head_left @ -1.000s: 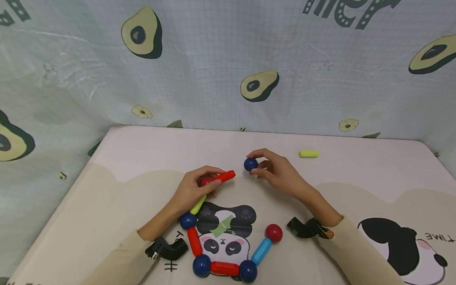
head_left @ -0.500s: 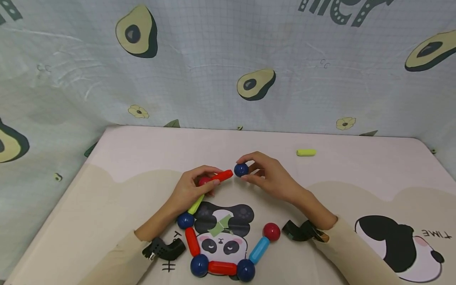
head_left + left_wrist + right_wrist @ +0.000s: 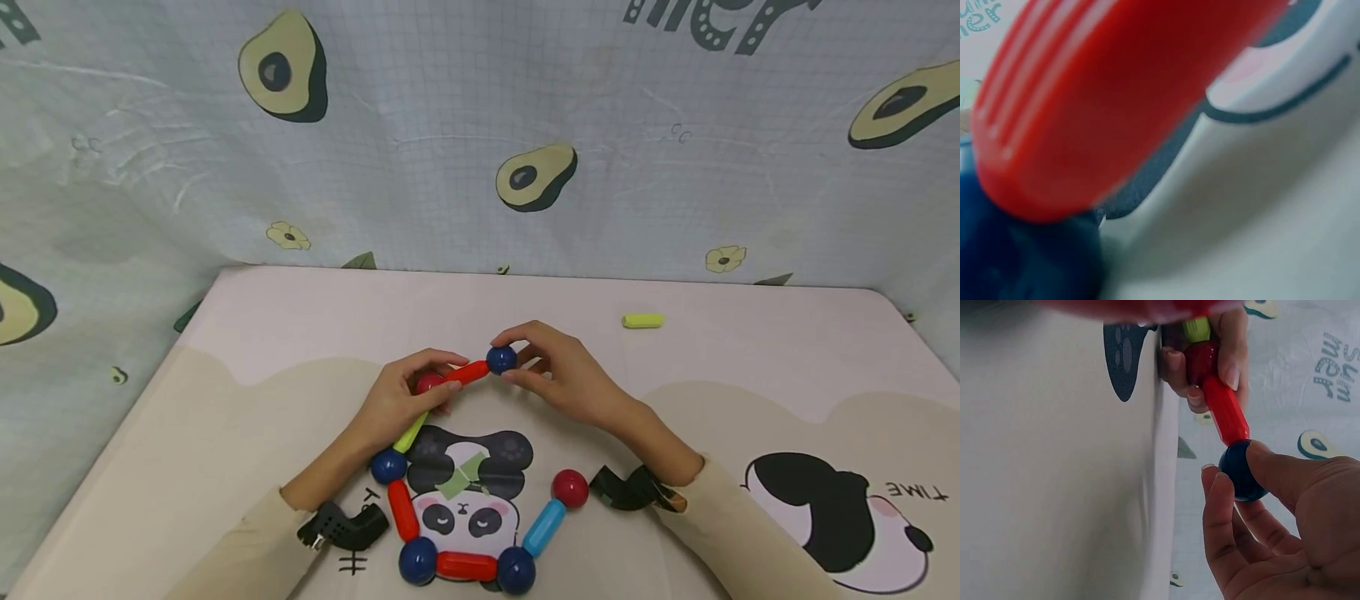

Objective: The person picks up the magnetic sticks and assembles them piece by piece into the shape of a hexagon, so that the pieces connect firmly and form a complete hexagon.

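Observation:
My left hand (image 3: 405,392) grips a red ball (image 3: 1202,361) and the near part of a red rod (image 3: 467,372). Between thumb and fingertips, my right hand (image 3: 558,367) pinches a blue ball (image 3: 501,360), which meets the rod's free end. From the held red ball a lime rod (image 3: 410,433) runs down to another blue ball (image 3: 388,467). The chain goes on through a red rod (image 3: 403,510), a blue ball (image 3: 417,560), a red rod (image 3: 467,567), a blue ball (image 3: 516,570) and a light blue rod (image 3: 543,527), ending at a red ball (image 3: 570,488).
A loose lime rod (image 3: 642,321) lies toward the back right of the table (image 3: 337,308). The tabletop has a printed panda (image 3: 468,521) inside the chain and a dog print (image 3: 840,525) at right. An avocado-patterned curtain (image 3: 420,100) hangs behind the table.
My right hand has moved left with the blue ball, closing the gap until it meets the end of the red rod. The left hand keeps its grip and has barely moved.

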The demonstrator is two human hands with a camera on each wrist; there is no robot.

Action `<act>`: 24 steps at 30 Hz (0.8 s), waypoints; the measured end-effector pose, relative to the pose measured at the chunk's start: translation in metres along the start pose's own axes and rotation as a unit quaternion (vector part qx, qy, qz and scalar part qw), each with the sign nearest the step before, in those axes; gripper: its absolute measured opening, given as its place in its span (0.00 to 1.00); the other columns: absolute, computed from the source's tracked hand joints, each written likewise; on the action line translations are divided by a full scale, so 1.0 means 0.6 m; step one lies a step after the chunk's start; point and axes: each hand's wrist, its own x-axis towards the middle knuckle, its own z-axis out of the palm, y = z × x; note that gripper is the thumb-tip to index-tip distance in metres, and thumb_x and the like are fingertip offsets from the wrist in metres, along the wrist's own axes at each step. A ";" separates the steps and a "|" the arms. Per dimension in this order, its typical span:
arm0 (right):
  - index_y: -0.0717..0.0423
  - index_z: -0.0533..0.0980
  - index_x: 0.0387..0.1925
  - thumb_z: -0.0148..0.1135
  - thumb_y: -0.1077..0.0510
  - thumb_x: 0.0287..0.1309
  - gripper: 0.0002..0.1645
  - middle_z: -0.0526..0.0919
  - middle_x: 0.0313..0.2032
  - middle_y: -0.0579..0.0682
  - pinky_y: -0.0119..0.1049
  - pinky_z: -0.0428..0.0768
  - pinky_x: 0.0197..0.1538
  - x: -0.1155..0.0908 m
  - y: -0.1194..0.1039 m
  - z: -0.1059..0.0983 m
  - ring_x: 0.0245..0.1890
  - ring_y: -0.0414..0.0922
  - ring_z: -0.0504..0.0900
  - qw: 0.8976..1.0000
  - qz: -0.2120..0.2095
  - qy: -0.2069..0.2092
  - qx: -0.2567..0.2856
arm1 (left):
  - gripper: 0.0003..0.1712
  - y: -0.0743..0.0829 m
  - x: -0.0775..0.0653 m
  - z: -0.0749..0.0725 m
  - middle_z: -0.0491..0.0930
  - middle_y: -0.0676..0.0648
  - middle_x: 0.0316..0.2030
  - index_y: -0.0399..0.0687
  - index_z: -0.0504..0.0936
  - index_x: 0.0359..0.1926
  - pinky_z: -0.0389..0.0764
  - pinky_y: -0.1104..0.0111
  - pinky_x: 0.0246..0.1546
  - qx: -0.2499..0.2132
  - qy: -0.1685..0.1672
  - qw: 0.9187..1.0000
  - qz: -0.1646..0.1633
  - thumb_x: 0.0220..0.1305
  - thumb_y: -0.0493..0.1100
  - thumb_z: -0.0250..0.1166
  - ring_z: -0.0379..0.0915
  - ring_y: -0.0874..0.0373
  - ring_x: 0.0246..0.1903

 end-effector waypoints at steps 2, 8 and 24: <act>0.52 0.73 0.54 0.68 0.66 0.54 0.26 0.77 0.49 0.48 0.33 0.80 0.43 0.000 0.000 0.000 0.41 0.42 0.82 1.000 -0.001 0.000 -0.001 | 0.17 0.001 0.000 0.000 0.79 0.43 0.34 0.44 0.80 0.53 0.80 0.69 0.34 -0.004 -0.004 1.000 -0.003 0.63 0.38 0.65 0.78 0.52 0.26; 0.53 0.73 0.55 0.68 0.65 0.54 0.26 0.77 0.49 0.47 0.34 0.80 0.43 -0.001 0.001 -0.005 0.41 0.42 0.82 1.000 0.004 -0.010 0.000 | 0.18 0.000 0.000 -0.001 0.81 0.42 0.33 0.43 0.80 0.53 0.80 0.69 0.34 -0.009 -0.008 1.000 -0.003 0.62 0.38 0.65 0.79 0.52 0.28; 0.57 0.76 0.51 0.66 0.68 0.55 0.20 0.79 0.46 0.56 0.45 0.79 0.37 -0.053 0.089 -0.115 0.39 0.50 0.79 0.975 0.056 0.120 -0.180 | 0.17 0.001 -0.002 -0.004 0.80 0.44 0.41 0.44 0.82 0.53 0.79 0.68 0.34 -0.009 -0.015 1.000 -0.010 0.62 0.39 0.66 0.78 0.52 0.29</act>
